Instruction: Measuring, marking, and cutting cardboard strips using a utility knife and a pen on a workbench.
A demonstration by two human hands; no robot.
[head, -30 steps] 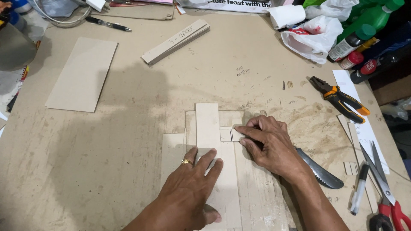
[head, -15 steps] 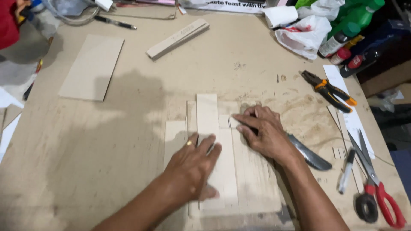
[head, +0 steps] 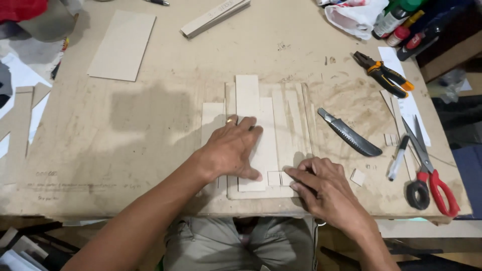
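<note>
Head view: left hand flat (grip open) on strips; right hand pinches near edge.

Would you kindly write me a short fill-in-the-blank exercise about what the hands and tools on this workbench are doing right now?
1. The left hand presses flat on a long pale ____ laid over the stacked sheets.
2. The right hand pinches a small square piece at the stack's ____ edge.
3. The scissors at the bench's right side have ____ handles.
4. The serrated knife lies between the stack and the ____ with orange-and-black grips.

Missing words: strip; near; red; pliers
</note>
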